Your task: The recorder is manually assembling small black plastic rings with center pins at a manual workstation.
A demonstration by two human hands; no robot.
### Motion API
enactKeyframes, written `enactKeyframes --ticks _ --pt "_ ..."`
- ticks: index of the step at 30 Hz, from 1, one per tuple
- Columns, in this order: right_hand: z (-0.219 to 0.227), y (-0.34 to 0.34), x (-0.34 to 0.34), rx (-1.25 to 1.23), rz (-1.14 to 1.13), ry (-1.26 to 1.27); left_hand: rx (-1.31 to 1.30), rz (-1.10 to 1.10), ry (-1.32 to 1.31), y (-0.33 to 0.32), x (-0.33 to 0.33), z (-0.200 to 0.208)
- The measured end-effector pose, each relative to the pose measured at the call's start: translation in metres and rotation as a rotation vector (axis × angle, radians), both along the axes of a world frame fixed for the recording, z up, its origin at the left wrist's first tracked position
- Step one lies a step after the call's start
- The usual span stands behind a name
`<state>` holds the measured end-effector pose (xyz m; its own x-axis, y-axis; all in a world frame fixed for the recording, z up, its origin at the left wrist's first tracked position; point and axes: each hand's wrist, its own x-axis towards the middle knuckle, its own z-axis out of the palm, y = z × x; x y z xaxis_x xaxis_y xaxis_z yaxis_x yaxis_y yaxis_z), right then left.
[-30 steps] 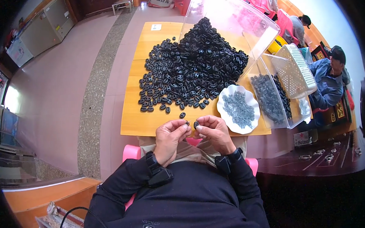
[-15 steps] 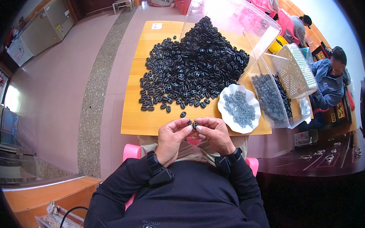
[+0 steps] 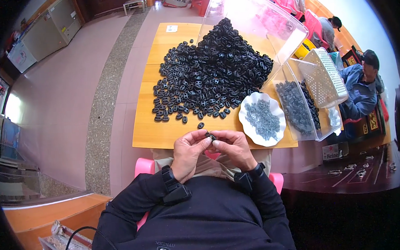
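Observation:
Between my fingertips, just in front of the table edge, is a small black oval two-hole piece (image 3: 211, 136). My left hand (image 3: 188, 148) pinches it from one side, thumb against forefinger. From the other side my right hand (image 3: 233, 146) pinches it too, and the fingers hide much of it. One loose black piece (image 3: 201, 125) lies on the table just beyond my hands. Farther off spreads a large heap of the same black pieces (image 3: 215, 73). To the right of my hands stands a white scalloped dish (image 3: 249, 131) with many small greyish parts (image 3: 264, 117) in it.
A clear plastic bin (image 3: 289, 25) lies tipped behind the heap on the wooden table (image 3: 153, 131). At the right, another clear box (image 3: 317, 131) holds dark parts, beside a white perforated basket (image 3: 329, 77). A person in blue (image 3: 359, 91) sits beyond it.
My hands have come slightly closer together, and the black piece has turned between my fingertips. The person in blue has raised their head.

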<state>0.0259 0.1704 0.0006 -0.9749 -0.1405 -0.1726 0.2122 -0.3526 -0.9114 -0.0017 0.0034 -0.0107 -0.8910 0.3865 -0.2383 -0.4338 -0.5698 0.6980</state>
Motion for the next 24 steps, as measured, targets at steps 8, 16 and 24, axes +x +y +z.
enactKeyframes --ticks 8,16,24 --pt "0.0041 -0.0020 0.0006 0.081 0.019 0.044 -0.005 0.022 -0.022 -0.0002 -0.0004 -0.0004" --pt "0.0019 0.0001 -0.0010 -0.020 -0.080 -0.037 -0.026 0.026 -0.012 0.0005 -0.0002 -0.0011" --pt "0.0075 -0.0036 0.0004 0.001 -0.043 -0.052 -0.027 0.030 -0.003 0.0009 0.0027 0.0012"
